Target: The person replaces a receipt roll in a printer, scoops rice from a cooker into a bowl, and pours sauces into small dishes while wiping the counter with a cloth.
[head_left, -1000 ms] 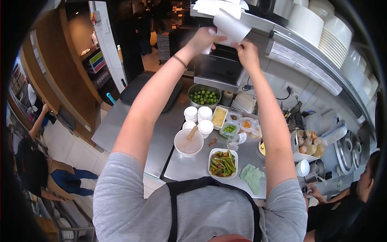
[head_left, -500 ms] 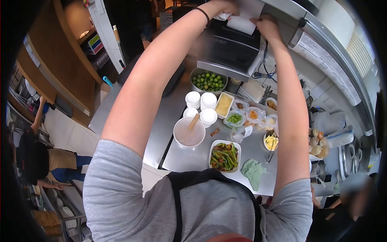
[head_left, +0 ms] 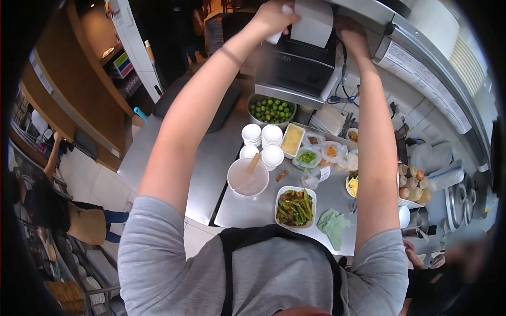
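Observation:
Both my arms reach up to a black receipt printer (head_left: 298, 71) at the top of the view. My left hand (head_left: 274, 20) is closed on a small folded white slip of paper (head_left: 275, 37), left of the printer's top. A wide strip of white receipt paper (head_left: 312, 23) stands up from the printer, its left edge beside my left fingers. My right hand (head_left: 352, 32) is at the printer's upper right side, close to a black cable (head_left: 345, 68); its fingers are in shadow and partly hidden.
Below the printer are a bowl of green limes (head_left: 271, 109), stacked white cups (head_left: 272, 134), a white tub (head_left: 247, 181) with a wooden handle, a dish of green vegetables (head_left: 295, 207) and a green cloth (head_left: 333, 227). Other people stand at left (head_left: 87, 224) and lower right (head_left: 443, 284).
My left hand has moved left and down, bringing the folded slip into clearer view. My right hand has drawn away from the paper strip's edge to the printer's right side.

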`<state>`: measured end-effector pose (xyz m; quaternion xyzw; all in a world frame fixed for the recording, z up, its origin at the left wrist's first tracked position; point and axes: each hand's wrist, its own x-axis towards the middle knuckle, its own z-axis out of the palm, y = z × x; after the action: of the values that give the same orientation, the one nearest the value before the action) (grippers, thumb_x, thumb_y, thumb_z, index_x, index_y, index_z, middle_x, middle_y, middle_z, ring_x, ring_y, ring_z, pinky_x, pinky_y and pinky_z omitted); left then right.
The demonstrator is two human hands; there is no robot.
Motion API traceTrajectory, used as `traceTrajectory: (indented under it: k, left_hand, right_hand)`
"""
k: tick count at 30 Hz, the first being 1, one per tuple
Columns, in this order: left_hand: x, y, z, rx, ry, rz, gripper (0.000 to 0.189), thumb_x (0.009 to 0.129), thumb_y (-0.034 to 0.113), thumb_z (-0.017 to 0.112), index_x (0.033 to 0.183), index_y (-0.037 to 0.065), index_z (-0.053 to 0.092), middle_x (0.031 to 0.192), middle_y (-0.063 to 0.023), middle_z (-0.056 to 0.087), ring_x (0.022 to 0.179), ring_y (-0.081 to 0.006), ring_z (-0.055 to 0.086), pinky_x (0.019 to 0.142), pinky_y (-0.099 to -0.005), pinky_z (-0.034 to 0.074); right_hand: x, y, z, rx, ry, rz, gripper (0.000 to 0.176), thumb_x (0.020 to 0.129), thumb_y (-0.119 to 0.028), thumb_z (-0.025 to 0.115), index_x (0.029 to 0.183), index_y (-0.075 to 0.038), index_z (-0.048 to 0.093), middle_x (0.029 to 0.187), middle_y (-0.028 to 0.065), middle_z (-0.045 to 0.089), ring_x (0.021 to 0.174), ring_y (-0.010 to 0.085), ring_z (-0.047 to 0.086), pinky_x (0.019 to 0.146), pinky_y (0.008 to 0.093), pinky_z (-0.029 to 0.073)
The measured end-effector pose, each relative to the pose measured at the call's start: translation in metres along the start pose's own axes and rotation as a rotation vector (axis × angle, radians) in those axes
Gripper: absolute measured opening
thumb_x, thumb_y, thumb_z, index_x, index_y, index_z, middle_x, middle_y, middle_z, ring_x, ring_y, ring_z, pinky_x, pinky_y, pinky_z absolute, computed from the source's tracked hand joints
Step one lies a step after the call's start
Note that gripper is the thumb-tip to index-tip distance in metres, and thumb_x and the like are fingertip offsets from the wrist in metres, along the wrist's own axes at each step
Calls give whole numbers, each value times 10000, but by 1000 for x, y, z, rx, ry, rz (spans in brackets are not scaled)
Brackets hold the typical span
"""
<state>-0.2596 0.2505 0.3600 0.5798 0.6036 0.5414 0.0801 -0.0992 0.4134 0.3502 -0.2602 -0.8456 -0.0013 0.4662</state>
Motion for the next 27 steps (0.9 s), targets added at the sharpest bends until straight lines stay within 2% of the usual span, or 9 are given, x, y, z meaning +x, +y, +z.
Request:
traceTrajectory:
  k: [1, 3, 4, 5, 6, 10, 14, 17, 27]
  left_hand:
    - [-18, -3, -1, 28, 67, 160, 222, 727, 181, 627, 831, -13, 604, 699, -107, 617, 528, -166, 577, 507, -300, 454]
    - [-52, -16, 2, 22, 132, 504, 168, 788, 149, 603, 887, 14, 595, 713, -25, 539, 516, -59, 507, 451, -207, 385]
    - [-74, -14, 4, 81, 180, 573, 123, 776, 92, 597, 857, 1, 598, 780, -46, 536, 614, -95, 537, 507, -231, 411]
    - [-96, -8, 6, 119, 243, 651, 105, 721, 36, 603, 824, 18, 596, 822, -128, 549, 737, -266, 556, 657, -308, 449]
    - [-114, -14, 9, 119, 270, 738, 132, 698, 10, 600, 828, 32, 592, 880, -132, 562, 769, -277, 569, 684, -321, 460]
    - [-169, -39, 28, 106, 274, 638, 313, 583, -119, 525, 822, 62, 614, 943, -97, 569, 627, -206, 566, 546, -284, 456]
    - [-193, -47, 37, 96, 277, 579, 227, 636, -74, 593, 825, 42, 637, 973, -98, 558, 605, -137, 529, 554, -235, 429]
    - [-198, -47, 38, 87, 285, 560, 228, 634, -74, 597, 827, 40, 637, 973, -98, 557, 606, -135, 520, 564, -241, 427]
    - [-202, -42, 39, 18, 363, 548, 279, 594, -111, 543, 821, 33, 617, 951, -123, 563, 838, -231, 559, 681, -278, 450]
  right_hand:
    - [15, 47, 18, 88, 198, -148, 270, 778, -149, 493, 1013, -92, 613, 1029, 112, 608, 989, 274, 551, 856, 320, 416]
    - [21, 47, 21, 42, 274, -155, 294, 772, -143, 503, 1051, -96, 583, 1085, 122, 551, 1030, 296, 501, 884, 341, 385]
    - [26, 43, 26, 8, 282, -158, 309, 769, -140, 508, 1070, -97, 568, 1114, 127, 523, 1051, 306, 476, 898, 351, 370]
    - [34, 40, 30, -33, 286, -154, 326, 767, -137, 513, 1088, -99, 553, 1142, 132, 495, 1071, 317, 451, 912, 362, 354]
    - [40, 39, 33, -80, 281, -146, 345, 764, -135, 518, 1107, -101, 538, 1170, 137, 467, 1092, 328, 426, 925, 372, 338]
    - [59, 59, 55, -235, 272, -153, 434, 752, -123, 538, 1182, -108, 479, 1284, 156, 354, 1174, 371, 326, 980, 413, 276]
    - [71, 129, 106, -356, 325, -274, 534, 741, -112, 558, 1257, -115, 420, 1397, 176, 241, 1257, 413, 226, 1036, 454, 213]
    - [-15, -44, -13, 282, 9, 17, 322, 807, -372, 559, 822, -72, 675, 957, 69, 628, 959, 237, 550, 787, 311, 422]
    - [-48, -50, -9, -167, -88, -162, 419, 832, -452, 494, 894, -81, 677, 1126, 109, 565, 1055, 317, 492, 897, 359, 383]
